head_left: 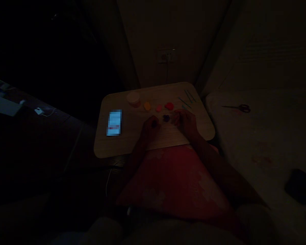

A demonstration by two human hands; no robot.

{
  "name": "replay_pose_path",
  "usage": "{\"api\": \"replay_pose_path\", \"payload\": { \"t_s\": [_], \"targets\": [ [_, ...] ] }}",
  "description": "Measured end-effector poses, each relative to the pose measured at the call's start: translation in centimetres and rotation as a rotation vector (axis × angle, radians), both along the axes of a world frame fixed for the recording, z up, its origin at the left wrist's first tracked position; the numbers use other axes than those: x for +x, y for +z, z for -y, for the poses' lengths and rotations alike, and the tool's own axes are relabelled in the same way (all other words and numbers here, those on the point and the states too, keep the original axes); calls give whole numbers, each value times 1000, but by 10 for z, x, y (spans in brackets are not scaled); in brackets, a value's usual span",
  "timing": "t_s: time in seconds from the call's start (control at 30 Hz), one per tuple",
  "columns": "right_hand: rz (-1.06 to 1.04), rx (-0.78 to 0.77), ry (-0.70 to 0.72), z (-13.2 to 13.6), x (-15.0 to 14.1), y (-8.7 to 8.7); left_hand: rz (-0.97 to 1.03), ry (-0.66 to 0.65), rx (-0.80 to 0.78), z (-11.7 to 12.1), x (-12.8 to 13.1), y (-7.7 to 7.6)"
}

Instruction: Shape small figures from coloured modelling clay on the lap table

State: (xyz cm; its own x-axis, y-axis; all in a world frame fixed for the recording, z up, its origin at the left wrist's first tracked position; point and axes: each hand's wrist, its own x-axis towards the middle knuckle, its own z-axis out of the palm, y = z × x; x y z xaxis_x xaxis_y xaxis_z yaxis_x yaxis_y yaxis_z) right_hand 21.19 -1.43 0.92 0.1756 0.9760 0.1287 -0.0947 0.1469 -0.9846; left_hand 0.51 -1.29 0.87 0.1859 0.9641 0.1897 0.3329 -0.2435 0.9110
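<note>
My left hand point(150, 127) is curled closed over the small wooden table point(132, 143). A dark patch shows among its fingers, but I cannot tell if it is a held piece or shadow. My right hand point(186, 121) hovers over the table's right half with its fingers drawn together; what they hold, if anything, is too dark to make out. Between the hands lies a small dark purple lump point(166, 118), lobed in outline. Just beyond it are soft-looking lumps like modelling clay: a red one point(169, 106), a pink one point(158, 108) and an orange one point(147, 106).
A lit phone point(114, 123) lies on the table's left, and a pale lidded tub point(134, 99) stands at the back. Several thin greenish sticks point(188, 98) lie back right. Scissors point(238, 108) rest on the pale surface to the right. A wall socket point(166, 55) is behind.
</note>
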Motion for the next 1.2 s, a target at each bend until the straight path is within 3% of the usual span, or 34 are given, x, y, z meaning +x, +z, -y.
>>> {"api": "replay_pose_path", "payload": {
  "t_s": [0.27,0.7,0.8,1.0,1.2],
  "targets": [
    [-41,-48,13,3,-3,2,-22,11,-5,1,0,2],
    [279,94,-109,0,7,-2,-18,15,12,1,1,2],
    [256,129,-104,-2,7,-5,-19,9,13,1,0,2],
    [102,46,-41,-3,5,-13,-3,1,10,0,0,1],
    [95,-23,-38,1,0,-2,-3,4,27,0,0,1]
  ]
}}
